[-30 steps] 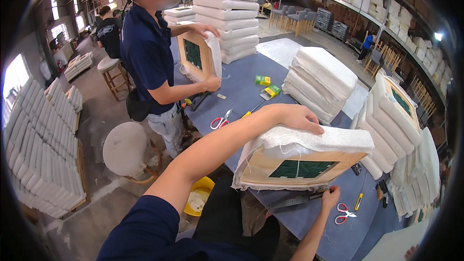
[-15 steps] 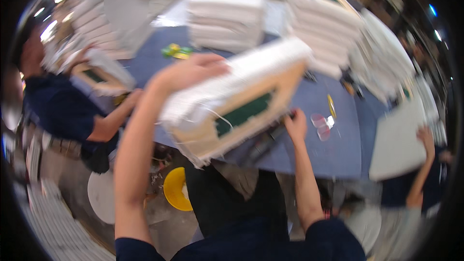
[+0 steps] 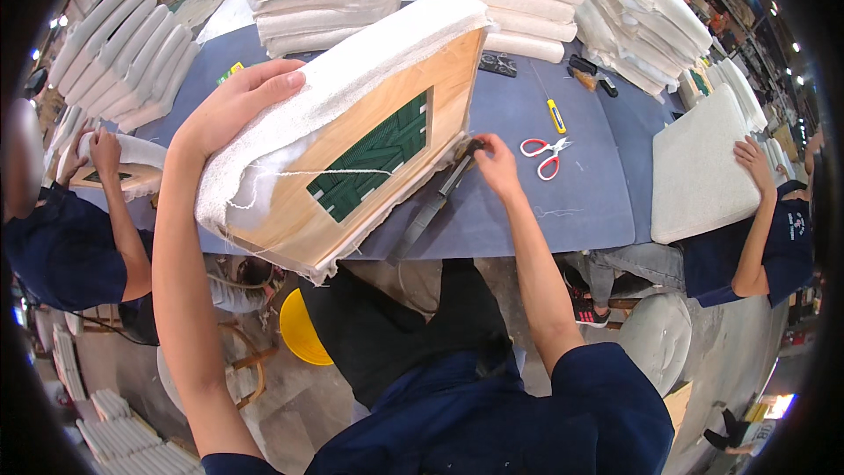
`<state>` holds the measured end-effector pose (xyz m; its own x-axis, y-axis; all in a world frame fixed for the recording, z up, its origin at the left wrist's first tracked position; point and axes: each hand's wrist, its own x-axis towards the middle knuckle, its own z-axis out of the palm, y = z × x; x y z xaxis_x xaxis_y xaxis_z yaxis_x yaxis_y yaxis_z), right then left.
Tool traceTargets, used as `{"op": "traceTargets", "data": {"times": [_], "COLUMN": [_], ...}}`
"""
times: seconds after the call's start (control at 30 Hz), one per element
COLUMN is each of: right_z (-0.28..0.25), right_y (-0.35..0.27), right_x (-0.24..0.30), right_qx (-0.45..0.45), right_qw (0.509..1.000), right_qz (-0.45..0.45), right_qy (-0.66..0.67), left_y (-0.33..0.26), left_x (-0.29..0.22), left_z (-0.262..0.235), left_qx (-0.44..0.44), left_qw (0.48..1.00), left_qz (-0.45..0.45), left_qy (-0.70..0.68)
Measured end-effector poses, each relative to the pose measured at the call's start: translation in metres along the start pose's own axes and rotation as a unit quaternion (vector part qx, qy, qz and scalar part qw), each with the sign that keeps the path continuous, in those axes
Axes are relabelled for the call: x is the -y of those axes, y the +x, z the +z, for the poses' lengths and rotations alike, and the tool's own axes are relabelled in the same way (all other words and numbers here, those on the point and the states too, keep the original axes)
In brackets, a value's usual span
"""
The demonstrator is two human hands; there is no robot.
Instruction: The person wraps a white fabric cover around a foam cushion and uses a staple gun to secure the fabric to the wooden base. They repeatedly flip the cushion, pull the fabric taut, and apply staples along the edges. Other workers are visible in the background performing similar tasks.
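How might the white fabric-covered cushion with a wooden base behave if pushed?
The cushion probably feels stiff, given its flat wooden board. Tilted up under the left hand, it may tip if released. The frayed fabric corner looks floppy.

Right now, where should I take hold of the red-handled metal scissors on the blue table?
Probably best to take the scissors by their red looped handles, coming from the left, where your right hand is: they lie flat, loops toward that hand, blades pointing right, away from it.

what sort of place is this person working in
Most likely a furniture upholstery workshop: stacks of white-covered cushions, a padded seat panel with a wooden underside, and red-handled scissors on a blue-grey worktable.
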<state>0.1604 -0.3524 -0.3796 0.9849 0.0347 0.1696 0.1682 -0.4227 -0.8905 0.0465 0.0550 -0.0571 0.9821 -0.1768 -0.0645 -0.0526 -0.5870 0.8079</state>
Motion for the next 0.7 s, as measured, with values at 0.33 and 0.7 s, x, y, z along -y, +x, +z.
{"op": "traceTargets", "data": {"times": [0.33, 0.7], "right_z": [0.006, 0.018], "right_y": [0.003, 0.019], "right_x": [-0.013, -0.022], "right_qx": [-0.076, -0.070], "right_qw": [0.986, 0.989], "right_qz": [-0.038, -0.028], "right_qy": [-0.144, -0.127], "left_y": [0.007, -0.004], "left_x": [0.008, 0.005], "left_z": [-0.006, -0.012], "left_qx": [0.016, 0.001], "left_qw": [1.000, 0.998], "left_qz": [0.010, -0.008], "left_qy": [0.024, 0.056]}}
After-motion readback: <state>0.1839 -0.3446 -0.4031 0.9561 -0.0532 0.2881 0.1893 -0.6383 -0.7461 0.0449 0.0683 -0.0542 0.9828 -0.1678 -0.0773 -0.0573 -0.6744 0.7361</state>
